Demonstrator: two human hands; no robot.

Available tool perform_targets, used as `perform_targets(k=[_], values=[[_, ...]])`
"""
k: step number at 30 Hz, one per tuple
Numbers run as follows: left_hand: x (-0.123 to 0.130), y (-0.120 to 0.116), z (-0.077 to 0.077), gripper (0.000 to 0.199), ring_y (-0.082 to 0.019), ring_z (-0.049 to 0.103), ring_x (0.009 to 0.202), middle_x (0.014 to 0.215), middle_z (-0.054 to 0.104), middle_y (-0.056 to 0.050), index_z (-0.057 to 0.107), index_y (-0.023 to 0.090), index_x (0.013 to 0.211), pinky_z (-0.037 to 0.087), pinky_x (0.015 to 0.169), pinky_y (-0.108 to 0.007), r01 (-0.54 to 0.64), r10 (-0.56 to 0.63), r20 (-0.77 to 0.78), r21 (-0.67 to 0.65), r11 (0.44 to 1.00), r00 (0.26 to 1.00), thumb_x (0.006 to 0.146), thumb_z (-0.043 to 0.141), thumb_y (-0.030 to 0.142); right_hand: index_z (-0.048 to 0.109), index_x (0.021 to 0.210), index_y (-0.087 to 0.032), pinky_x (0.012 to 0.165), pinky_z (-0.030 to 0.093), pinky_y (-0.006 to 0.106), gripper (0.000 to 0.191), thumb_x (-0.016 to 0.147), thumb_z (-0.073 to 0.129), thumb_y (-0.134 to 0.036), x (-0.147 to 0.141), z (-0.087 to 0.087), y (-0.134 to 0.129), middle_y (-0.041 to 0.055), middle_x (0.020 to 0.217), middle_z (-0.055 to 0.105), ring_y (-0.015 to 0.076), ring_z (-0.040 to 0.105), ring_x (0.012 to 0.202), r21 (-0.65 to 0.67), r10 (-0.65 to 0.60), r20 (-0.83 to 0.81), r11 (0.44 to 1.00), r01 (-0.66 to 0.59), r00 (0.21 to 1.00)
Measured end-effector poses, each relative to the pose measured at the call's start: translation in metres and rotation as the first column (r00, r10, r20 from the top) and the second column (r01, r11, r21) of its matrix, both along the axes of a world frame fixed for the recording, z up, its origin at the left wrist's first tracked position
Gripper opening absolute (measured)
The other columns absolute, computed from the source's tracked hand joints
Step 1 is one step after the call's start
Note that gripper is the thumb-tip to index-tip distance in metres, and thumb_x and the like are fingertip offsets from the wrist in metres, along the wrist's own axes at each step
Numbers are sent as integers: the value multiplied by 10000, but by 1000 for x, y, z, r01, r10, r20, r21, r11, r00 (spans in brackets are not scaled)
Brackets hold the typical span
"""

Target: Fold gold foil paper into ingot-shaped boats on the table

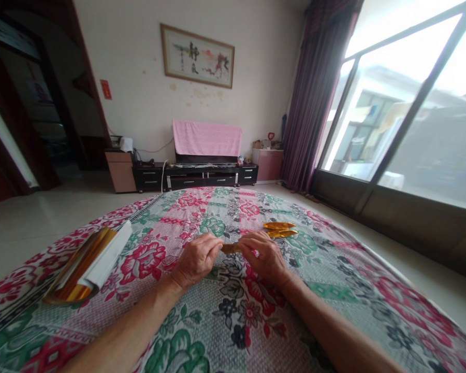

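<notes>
Between the fingertips of the left hand (197, 259) and right hand (264, 257), a paper strip (231, 248) is gripped at both ends. Beyond the right fingers lie two gold folded pieces (280, 229), apparently complete; the strip appears partly formed. Left of the left fingers, loose sheets (86, 267) remain unfolded.

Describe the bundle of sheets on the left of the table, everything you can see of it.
The bundle is a loose, lengthwise-curled stack of thin, paper-like sheets: shiny gold, dull brown and white. A broad white sheet lies along its right side, and its near end is rounded. It lies slanted on the flowered tablecloth; neither hand touches it.
</notes>
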State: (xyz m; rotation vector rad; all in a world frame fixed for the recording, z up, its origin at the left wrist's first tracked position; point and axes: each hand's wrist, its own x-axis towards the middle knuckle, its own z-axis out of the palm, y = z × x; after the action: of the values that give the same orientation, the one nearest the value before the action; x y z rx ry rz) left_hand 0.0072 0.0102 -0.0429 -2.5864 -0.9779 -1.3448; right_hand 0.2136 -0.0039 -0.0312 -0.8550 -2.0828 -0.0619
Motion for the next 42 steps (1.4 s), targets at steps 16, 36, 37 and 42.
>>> perform_targets(k=[16, 36, 37, 42], values=[[-1, 1, 0, 197, -115, 599, 716, 775, 635, -36, 630, 158, 908, 508, 662, -235, -19, 19, 80, 2, 1000, 997, 858, 439, 156, 646, 817, -203, 760, 427, 313, 170, 859, 483, -221, 1, 1, 0, 40, 827, 657, 152, 572, 785, -20, -14, -38, 1000, 14, 999], [-2, 1, -2, 235, -123, 608, 714, 777, 642, -42, 638, 155, 946, 495, 661, -223, -85, 85, 98, -6, 996, 992, 857, 421, 154, 588, 1013, -221, 615, 494, 261, 220, 827, 511, -311, 1, -10, 7, 30, 905, 664, 149, 629, 715, -388, -68, -337, 919, -72, 939], [-2, 1, -1, 236, -122, 609, 717, 787, 647, -43, 637, 156, 947, 495, 664, -223, -89, 89, 101, 4, 996, 991, 857, 418, 151, 574, 1036, -222, 621, 501, 267, 247, 820, 521, -330, 1, -11, 7, 38, 937, 661, 155, 633, 736, -420, -74, -390, 901, -106, 918], [-1, 2, 0, 230, -129, 614, 727, 799, 656, -47, 633, 158, 940, 497, 667, -230, -144, 134, 119, 80, 986, 984, 849, 422, 142, 518, 1094, -201, 511, 500, 238, 395, 779, 560, -436, -3, -7, 9, 71, 1014, 640, 169, 644, 734, -590, -187, -629, 747, -306, 755]])
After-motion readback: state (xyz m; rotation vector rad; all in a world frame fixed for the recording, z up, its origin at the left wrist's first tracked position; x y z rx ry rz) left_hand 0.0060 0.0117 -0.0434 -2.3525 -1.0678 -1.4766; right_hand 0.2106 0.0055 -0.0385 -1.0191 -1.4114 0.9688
